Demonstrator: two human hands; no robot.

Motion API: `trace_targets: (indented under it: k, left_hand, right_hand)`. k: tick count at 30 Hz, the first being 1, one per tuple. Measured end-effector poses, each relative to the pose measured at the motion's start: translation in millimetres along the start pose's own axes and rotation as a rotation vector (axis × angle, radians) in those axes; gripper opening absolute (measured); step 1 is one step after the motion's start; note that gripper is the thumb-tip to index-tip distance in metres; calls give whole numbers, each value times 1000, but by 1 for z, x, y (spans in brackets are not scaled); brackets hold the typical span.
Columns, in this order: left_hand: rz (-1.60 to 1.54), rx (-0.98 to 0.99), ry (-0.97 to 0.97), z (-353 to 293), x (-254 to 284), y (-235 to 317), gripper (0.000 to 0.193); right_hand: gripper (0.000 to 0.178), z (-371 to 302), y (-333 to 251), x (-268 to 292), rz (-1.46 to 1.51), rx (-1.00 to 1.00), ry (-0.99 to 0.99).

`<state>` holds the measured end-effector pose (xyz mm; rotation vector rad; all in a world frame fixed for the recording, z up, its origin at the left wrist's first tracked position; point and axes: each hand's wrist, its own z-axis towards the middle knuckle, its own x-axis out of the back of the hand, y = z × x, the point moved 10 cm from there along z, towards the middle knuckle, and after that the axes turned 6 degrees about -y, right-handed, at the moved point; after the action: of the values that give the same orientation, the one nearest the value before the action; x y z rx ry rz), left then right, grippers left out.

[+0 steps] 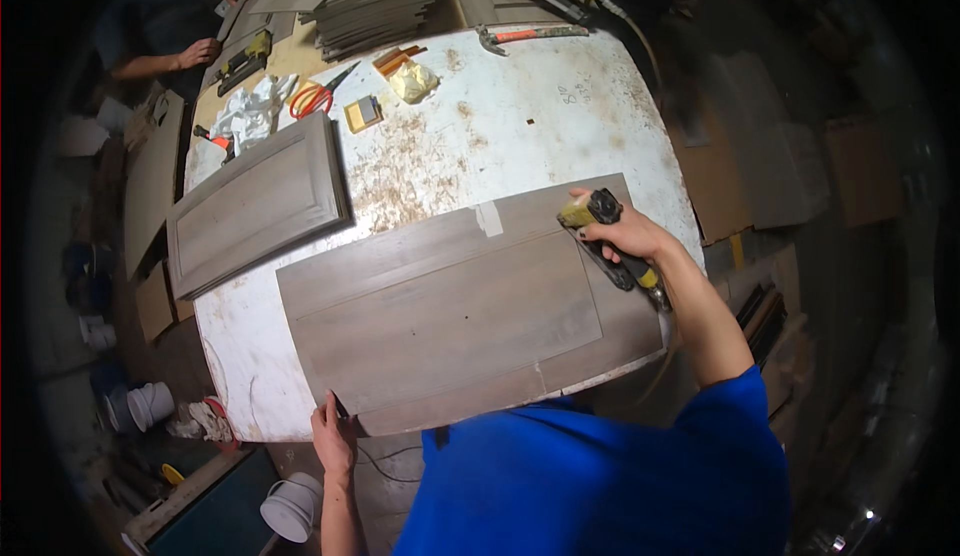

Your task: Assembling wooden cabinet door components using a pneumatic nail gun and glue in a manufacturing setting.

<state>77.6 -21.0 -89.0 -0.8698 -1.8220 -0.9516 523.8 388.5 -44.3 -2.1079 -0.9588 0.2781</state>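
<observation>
Grey-brown wood makes up the flat panel [450,321] along the near edge of my tabletop [520,136]. My right hand [632,232] grips a yellow-and-black nail gun [606,268] over the panel's right end. My left hand [336,441] touches its near left corner; I can't tell whether the fingers pinch it. Far left, a framed door [258,208] leaves a narrow gap; open tabletop runs beyond the panel toward the hammer [535,35].

A bright blue top [600,481] fills the bottom centre of the frame — plain, loose cloth. Its short sleeve [738,411], lower right, stops around the elbow — right forearm [705,321] and right hand [635,234] bare; left hand [334,441], lower left of centre, also bare.
</observation>
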Motion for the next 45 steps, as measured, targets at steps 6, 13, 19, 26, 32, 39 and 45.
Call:
trace_targets:
  k: [6, 13, 19, 26, 32, 39, 45]
  left_hand:
    - [-49, -6, 16, 6, 2, 2, 82]
    - [-18, 1, 15, 4, -3, -1, 83]
    - [-53, -37, 27, 3, -1, 1, 83]
    - [-34, -53, 23, 8, 11, 19, 75]
    - [-387, 163, 115, 25, 2, -30, 46]
    - [-687, 307, 234, 61, -29, -86, 32]
    - [-758, 284, 175, 65, -29, -80, 31]
  right_hand:
    - [70, -24, 20, 6, 41, 17, 29]
    - [69, -21, 36, 8, 46, -11, 27]
    - [71, -21, 21, 0, -84, -27, -12]
    - [67, -48, 32, 2, 86, 55, 91]
    - [69, -80, 67, -26, 164, 7, 97]
    - [70, -85, 76, -40, 131, -56, 113]
    - [72, -89, 77, -45, 66, -80, 140]
